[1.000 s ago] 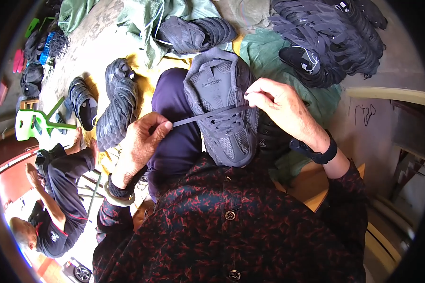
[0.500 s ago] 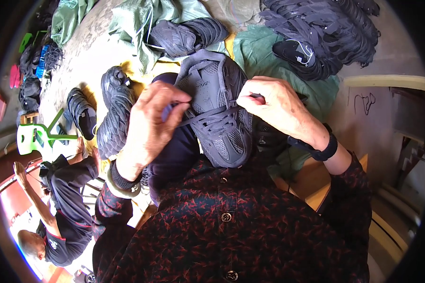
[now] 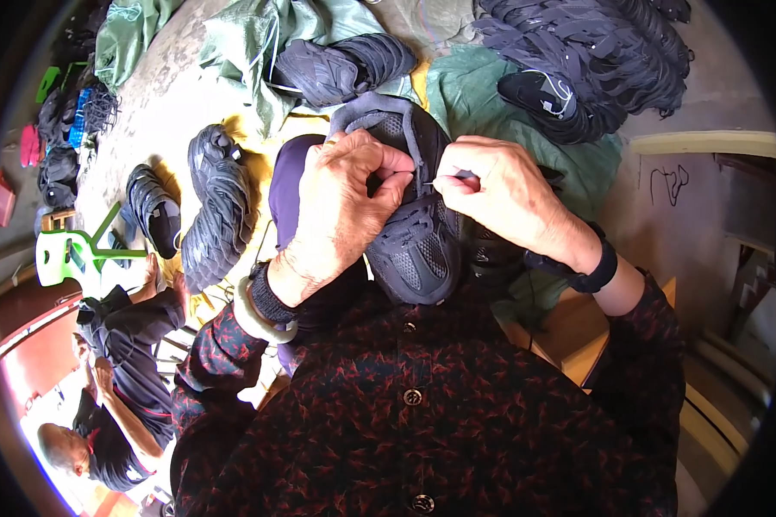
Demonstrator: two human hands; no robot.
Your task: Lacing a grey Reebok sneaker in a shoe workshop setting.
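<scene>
A dark grey sneaker (image 3: 416, 263) sits in front of me, toe toward my body, partly laced across its tongue. My left hand (image 3: 341, 198) lies over the left side of its opening, thumb and index finger pinched by the eyelets; it appears to grip the shoelace, though the fingers hide most of it. Opposite, my right hand (image 3: 513, 189) is closed in a pinch at the sneaker's right edge. A thin, pale pointed tool (image 3: 431, 182) sticks out of that pinch toward the eyelets; the rest of it is hidden in my fingers.
Rows of black shoes (image 3: 220, 211) lie nested at the left, more shoes (image 3: 345, 67) beyond the sneaker, and a large pile (image 3: 595, 60) at the far right. Green sacking (image 3: 483, 86) covers part of the floor. A co-worker (image 3: 121, 414) sits at the lower left near a green-white stool (image 3: 82, 257).
My left hand has moved right, from beside the sneaker onto its eyelets. My right hand has barely moved. The co-worker's raised arm has come down.
</scene>
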